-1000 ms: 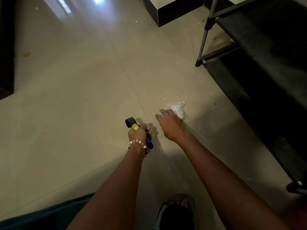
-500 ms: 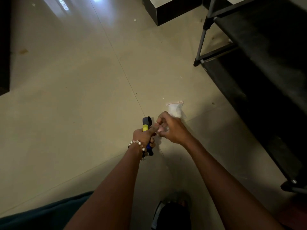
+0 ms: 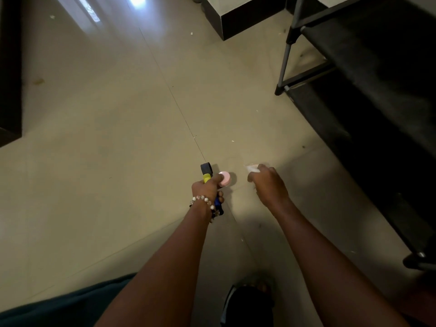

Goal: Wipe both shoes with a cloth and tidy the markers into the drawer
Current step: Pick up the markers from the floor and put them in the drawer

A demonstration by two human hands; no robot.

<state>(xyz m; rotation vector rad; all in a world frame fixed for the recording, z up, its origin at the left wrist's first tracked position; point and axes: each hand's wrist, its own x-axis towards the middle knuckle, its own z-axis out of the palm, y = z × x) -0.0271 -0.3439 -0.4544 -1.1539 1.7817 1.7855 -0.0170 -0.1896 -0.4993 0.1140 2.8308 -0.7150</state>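
My left hand [image 3: 207, 188] grips a bundle of markers [image 3: 206, 172], with a dark cap and a yellow band sticking out in front and a blue end behind the wrist. Its thumb also pinches a small round pink object [image 3: 224, 179] against the bundle. My right hand [image 3: 269, 185] is just to the right, low over the tiled floor. Its fingers curl down over a small white plastic bag [image 3: 253, 168], which is mostly hidden and blurred. No cloth or drawer is in view.
A black metal-framed shelf rack [image 3: 354, 74] fills the right side, its foot [image 3: 279, 92] on the floor. Dark furniture [image 3: 9, 72] stands at the left edge and a black plinth [image 3: 243, 22] at the top. My foot in a dark sandal [image 3: 250, 303] is at the bottom.
My right hand came over to the left hand, left the pink object in its grip, and moved back right onto the white bag. The left hand kept holding the markers.
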